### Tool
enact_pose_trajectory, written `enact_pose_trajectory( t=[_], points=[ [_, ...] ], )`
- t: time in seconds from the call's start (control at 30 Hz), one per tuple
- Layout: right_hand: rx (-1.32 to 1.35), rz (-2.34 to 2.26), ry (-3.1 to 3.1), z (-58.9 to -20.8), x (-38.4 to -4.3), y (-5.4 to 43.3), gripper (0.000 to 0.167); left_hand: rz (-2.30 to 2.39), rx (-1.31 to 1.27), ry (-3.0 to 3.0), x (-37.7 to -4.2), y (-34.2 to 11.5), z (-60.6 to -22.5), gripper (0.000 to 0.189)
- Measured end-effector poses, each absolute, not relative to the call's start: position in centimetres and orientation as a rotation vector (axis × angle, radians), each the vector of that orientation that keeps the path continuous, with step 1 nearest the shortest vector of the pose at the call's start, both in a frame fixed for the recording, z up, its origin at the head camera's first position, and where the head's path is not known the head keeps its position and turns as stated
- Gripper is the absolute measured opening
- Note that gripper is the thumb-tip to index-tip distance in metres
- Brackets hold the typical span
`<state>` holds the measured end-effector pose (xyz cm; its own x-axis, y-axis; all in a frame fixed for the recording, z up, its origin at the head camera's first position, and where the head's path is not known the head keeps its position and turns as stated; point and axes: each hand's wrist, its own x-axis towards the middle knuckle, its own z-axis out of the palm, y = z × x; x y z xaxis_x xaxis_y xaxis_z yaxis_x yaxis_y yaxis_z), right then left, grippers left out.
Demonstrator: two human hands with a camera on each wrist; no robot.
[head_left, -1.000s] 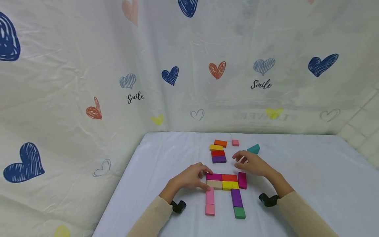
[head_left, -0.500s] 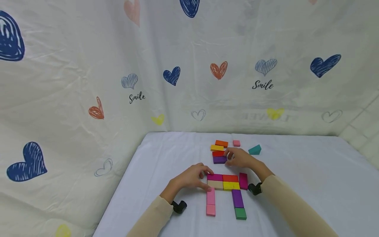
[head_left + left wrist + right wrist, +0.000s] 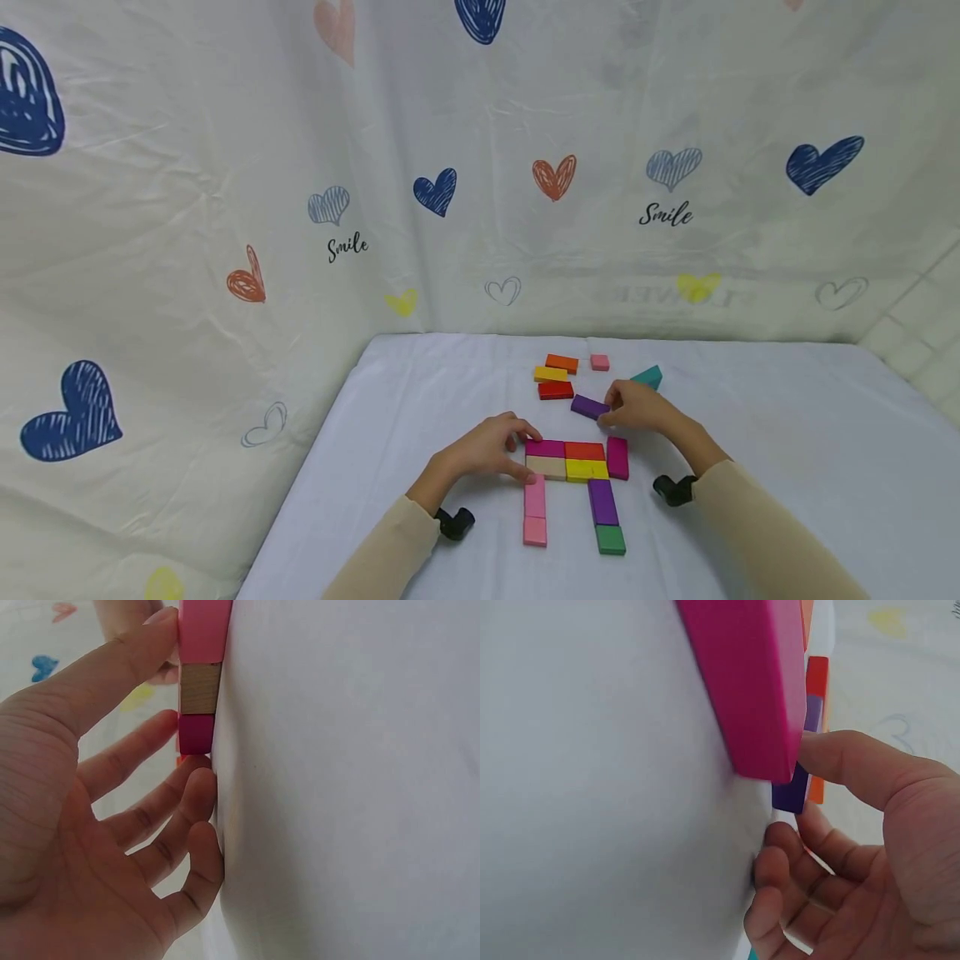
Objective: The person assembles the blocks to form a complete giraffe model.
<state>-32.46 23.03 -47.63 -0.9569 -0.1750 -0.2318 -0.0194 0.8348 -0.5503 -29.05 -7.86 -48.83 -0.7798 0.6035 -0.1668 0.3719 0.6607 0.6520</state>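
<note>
In the head view my right hand (image 3: 642, 408) pinches one end of a purple block (image 3: 589, 407), which lies slantwise in front of a red block (image 3: 555, 391). The right wrist view shows the thumb and a fingertip at that purple block (image 3: 788, 793), partly behind a magenta block (image 3: 754, 690). My left hand (image 3: 487, 447) rests at the left end of a flat block arrangement. Its thumb touches the pink block (image 3: 204, 630), and its index fingertip is at the magenta block (image 3: 197, 735); between these sits a bare wood-coloured block (image 3: 200, 688). The other left fingers are loosely bent.
The arrangement also has an orange-red block (image 3: 584, 451), a yellow block (image 3: 587, 471), a purple block (image 3: 603, 502) and a green block (image 3: 611, 540). Behind lie orange (image 3: 562, 363), amber (image 3: 551, 374) and small pink (image 3: 599, 362) blocks. A teal block (image 3: 649, 377) is partly behind my right hand.
My right hand first reached left to the purple block beside the red one. It then drew back right, pulling the block away and turning it aslant. My left hand has stayed put.
</note>
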Motion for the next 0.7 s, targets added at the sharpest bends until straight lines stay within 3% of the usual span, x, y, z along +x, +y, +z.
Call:
enact_pose_trajectory(
  t=[0.37,0.5,0.7],
  points=[
    [-0.021,-0.823,2.736,-47.3,-30.0,24.9,0.044,0.864,0.768,2.506,-28.9,-7.9,-48.7,0.053],
    [-0.125,-0.906,2.739,-47.3,-30.4,25.3,0.041,0.862,0.765,2.509,-29.0,-8.0,-48.8,0.053],
    [-0.345,-0.963,2.681,-47.9,-31.4,25.3,0.054,0.863,0.767,2.508,-29.0,-8.0,-48.9,0.052]
  ],
)
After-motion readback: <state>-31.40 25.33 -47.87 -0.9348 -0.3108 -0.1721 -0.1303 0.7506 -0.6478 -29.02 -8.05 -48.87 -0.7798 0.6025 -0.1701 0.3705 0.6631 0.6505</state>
